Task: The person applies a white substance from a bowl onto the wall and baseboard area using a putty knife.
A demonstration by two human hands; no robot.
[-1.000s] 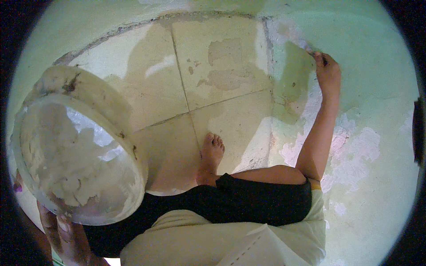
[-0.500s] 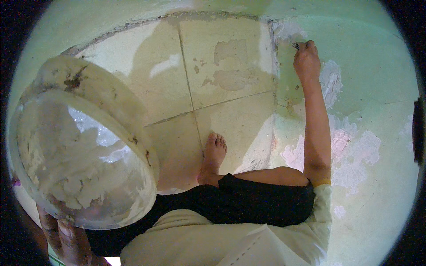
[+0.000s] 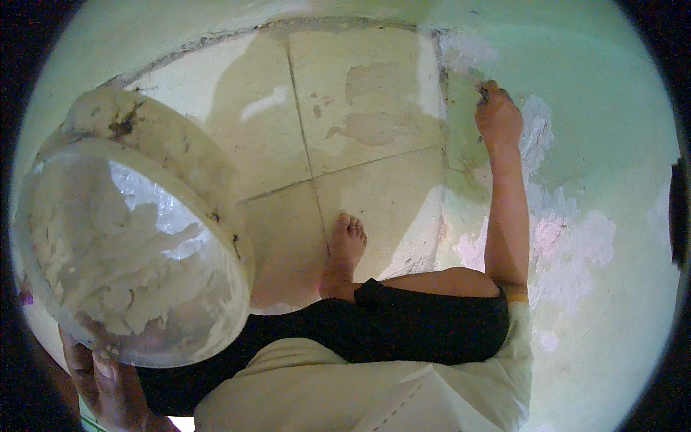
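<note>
My left hand (image 3: pixel 108 385) grips the lower rim of a round, translucent plastic tub (image 3: pixel 137 356) and keeps it tilted at my left. Pale, wet putty (image 3: pixel 108 266) coats the tub's inside. My right arm reaches forward along the green wall (image 3: pixel 590 151). Close to the wall's foot, my right hand (image 3: pixel 498 119) is closed on a small dark tool (image 3: pixel 482 91); its kind is mostly hidden by the fingers. Just beyond that hand lies a whitish putty patch (image 3: pixel 468 49), and another putty patch (image 3: pixel 536 137) is right beside the wrist.
Cream floor tiles (image 3: pixel 374 180) with dark joints and worn brownish stains lie ahead. My bare foot (image 3: pixel 348 245) rests on them. More white and pink patches (image 3: pixel 568 237) mark the wall beside my forearm. A rough, dirty seam (image 3: pixel 441 79) runs where floor meets wall.
My right hand has drawn back slightly toward me along the wall, away from the far putty patch. The tub in my left hand has shifted only a little.
</note>
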